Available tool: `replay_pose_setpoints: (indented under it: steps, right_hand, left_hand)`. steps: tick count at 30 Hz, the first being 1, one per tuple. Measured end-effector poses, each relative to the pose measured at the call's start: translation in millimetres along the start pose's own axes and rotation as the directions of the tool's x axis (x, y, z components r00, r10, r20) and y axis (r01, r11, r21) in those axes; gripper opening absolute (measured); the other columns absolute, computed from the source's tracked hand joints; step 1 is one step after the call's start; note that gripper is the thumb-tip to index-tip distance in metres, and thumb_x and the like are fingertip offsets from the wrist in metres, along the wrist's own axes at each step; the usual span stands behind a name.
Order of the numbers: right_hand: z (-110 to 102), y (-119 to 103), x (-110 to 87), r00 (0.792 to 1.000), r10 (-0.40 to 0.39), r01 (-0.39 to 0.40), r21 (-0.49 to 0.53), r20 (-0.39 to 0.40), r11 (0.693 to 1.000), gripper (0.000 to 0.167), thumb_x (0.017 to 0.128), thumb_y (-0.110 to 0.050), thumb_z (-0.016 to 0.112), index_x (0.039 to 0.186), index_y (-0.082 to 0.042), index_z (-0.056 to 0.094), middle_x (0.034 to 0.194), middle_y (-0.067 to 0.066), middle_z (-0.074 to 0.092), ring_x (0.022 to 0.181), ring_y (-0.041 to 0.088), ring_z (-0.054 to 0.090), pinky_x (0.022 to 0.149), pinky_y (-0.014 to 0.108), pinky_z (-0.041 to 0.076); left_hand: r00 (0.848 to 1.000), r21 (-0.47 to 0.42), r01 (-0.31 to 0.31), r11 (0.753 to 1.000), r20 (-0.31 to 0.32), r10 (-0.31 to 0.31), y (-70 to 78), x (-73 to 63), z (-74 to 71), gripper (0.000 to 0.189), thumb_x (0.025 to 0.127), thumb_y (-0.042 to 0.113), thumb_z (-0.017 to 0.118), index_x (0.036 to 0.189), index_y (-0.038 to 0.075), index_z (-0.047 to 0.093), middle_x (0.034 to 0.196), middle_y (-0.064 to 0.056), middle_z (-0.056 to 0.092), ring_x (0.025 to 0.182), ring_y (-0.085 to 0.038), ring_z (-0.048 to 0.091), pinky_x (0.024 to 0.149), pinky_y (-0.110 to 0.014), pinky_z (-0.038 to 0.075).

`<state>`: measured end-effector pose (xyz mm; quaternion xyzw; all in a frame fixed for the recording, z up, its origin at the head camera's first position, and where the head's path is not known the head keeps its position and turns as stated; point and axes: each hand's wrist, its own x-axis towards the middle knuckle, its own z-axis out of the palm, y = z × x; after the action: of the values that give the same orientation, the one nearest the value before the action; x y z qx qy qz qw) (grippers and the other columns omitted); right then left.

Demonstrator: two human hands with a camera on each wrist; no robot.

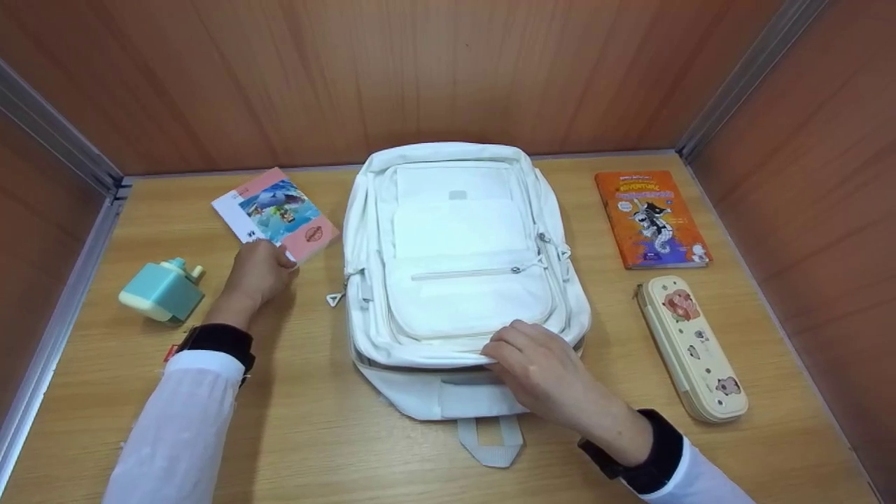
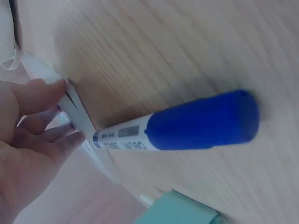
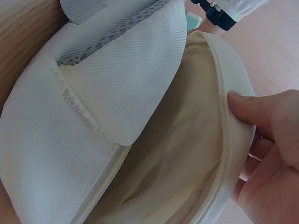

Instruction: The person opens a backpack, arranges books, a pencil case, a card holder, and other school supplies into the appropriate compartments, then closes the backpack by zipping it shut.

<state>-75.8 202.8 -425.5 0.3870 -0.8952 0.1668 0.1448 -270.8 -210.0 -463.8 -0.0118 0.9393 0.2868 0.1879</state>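
My left hand (image 1: 259, 276) grips the near corner of a thin booklet (image 1: 283, 210) with a pink and blue picture cover. In the left wrist view, the thumb and fingers stand on either side of the booklet's edge. A marker (image 2: 201, 123) with a blue cap shows close by in that view; the head view does not show it. Along the near rim of a white backpack (image 1: 465, 301) lying on the table, my right hand (image 1: 535, 364) pinches the unzipped edge. The right wrist view shows the cream lining (image 3: 182, 107) inside the gaping main compartment.
A turquoise desk pencil sharpener (image 1: 164, 290) stands left of my left wrist. On the right lie an orange book (image 1: 654, 220) and a cream pencil case (image 1: 693, 350) with cartoon prints. Wooden panels (image 1: 448, 77) enclose the table at the back and both sides.
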Motion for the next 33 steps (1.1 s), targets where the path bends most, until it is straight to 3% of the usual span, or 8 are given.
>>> replay_pose_setpoints:
  steps: [3, 6, 9, 12, 16, 21, 29, 33]
  right_hand:
    - [-1, 1, -0.9, 1.000, 0.003, -0.003, 0.004, -0.004, 1.000, 0.023, 0.084, 0.000, 0.082, 0.103, -0.009, 0.072, 0.099, 0.000, 0.068, 0.090, 0.015, 0.063, 0.075, 0.029, 0.054]
    - [0, 1, -0.7, 1.000, -0.012, 0.012, -0.002, -0.020, 1.000, 0.023, 0.084, 0.000, 0.082, 0.102, -0.009, 0.072, 0.098, 0.000, 0.067, 0.089, 0.016, 0.063, 0.074, 0.029, 0.054]
    - [0, 2, 0.6, 0.999, -0.025, 0.025, -0.010, -0.031, 1.000, 0.022, 0.083, 0.000, 0.082, 0.101, -0.008, 0.072, 0.098, 0.000, 0.067, 0.088, 0.016, 0.063, 0.074, 0.029, 0.054]
    - [-1, 1, 2.2, 0.999, -0.026, 0.025, -0.010, -0.031, 1.000, 0.023, 0.082, 0.000, 0.082, 0.101, -0.008, 0.072, 0.098, 0.001, 0.067, 0.087, 0.016, 0.063, 0.074, 0.029, 0.054]
    - [-1, 1, 4.2, 1.000, -0.017, 0.017, -0.008, -0.020, 1.000, 0.023, 0.082, 0.000, 0.082, 0.101, -0.008, 0.072, 0.098, 0.001, 0.067, 0.088, 0.016, 0.063, 0.075, 0.028, 0.055]
    - [-2, 0, 4.2, 1.000, 0.001, -0.001, -0.009, -0.004, 1.000, 0.022, 0.084, -0.001, 0.082, 0.102, -0.009, 0.072, 0.098, 0.000, 0.067, 0.088, 0.015, 0.063, 0.074, 0.028, 0.054]
    - [0, 1, -0.9, 1.000, 0.001, -0.001, -0.022, -0.025, 1.000, 0.023, 0.082, 0.000, 0.082, 0.101, -0.008, 0.072, 0.097, 0.000, 0.067, 0.086, 0.015, 0.062, 0.074, 0.028, 0.054]
    - [0, 1, -1.2, 1.000, 0.004, -0.004, -0.020, -0.027, 1.000, 0.022, 0.082, -0.001, 0.082, 0.101, -0.008, 0.072, 0.097, 0.000, 0.067, 0.086, 0.015, 0.062, 0.074, 0.028, 0.054]
  left_hand:
    - [1.000, -0.025, -0.004, 1.000, -0.022, 0.003, -0.4, -0.1, -0.7, 0.026, 0.101, 0.001, 0.061, 0.121, -0.012, 0.070, 0.131, -0.034, 0.061, 0.111, -0.039, 0.055, 0.076, -0.036, 0.049]
    - [0.995, -0.056, -0.011, 0.998, -0.102, 0.006, 0.0, 1.0, 0.5, 0.027, 0.096, 0.004, 0.062, 0.116, -0.013, 0.072, 0.121, -0.032, 0.065, 0.104, -0.038, 0.058, 0.072, -0.036, 0.049]
    - [0.978, -0.119, 0.026, 0.993, -0.202, -0.050, 2.6, 4.1, 2.5, 0.043, 0.095, 0.012, 0.065, 0.129, -0.015, 0.064, 0.126, -0.033, 0.061, 0.109, -0.040, 0.057, 0.081, -0.042, 0.052]
    - [0.956, -0.148, 0.125, 0.981, -0.247, -0.159, 5.7, 8.5, 3.2, 0.073, 0.097, 0.033, 0.069, 0.147, -0.015, 0.044, 0.141, -0.036, 0.045, 0.124, -0.046, 0.046, 0.100, -0.052, 0.048]
    - [0.926, -0.120, 0.300, 0.946, -0.201, -0.319, 8.8, 12.4, 0.1, 0.108, 0.094, 0.061, 0.067, 0.159, -0.011, 0.018, 0.146, -0.037, 0.033, 0.133, -0.051, 0.032, 0.110, -0.060, 0.036]
    - [0.904, -0.180, 0.378, 0.908, -0.139, -0.404, 14.9, 16.3, -4.1, 0.118, 0.092, 0.059, 0.070, 0.162, -0.006, 0.001, 0.149, -0.037, 0.031, 0.134, -0.052, 0.028, 0.106, -0.058, 0.037]
    - [0.867, -0.312, 0.445, 0.839, -0.084, -0.491, 20.3, 15.9, -3.7, 0.110, 0.091, 0.056, 0.073, 0.160, -0.004, 0.012, 0.153, -0.030, 0.032, 0.135, -0.046, 0.029, 0.103, -0.051, 0.034]
    - [0.866, -0.307, 0.448, 0.839, -0.084, -0.493, 17.3, 18.3, -3.8, 0.106, 0.090, 0.058, 0.075, 0.158, -0.006, 0.023, 0.150, -0.028, 0.035, 0.133, -0.044, 0.029, 0.098, -0.049, 0.033]
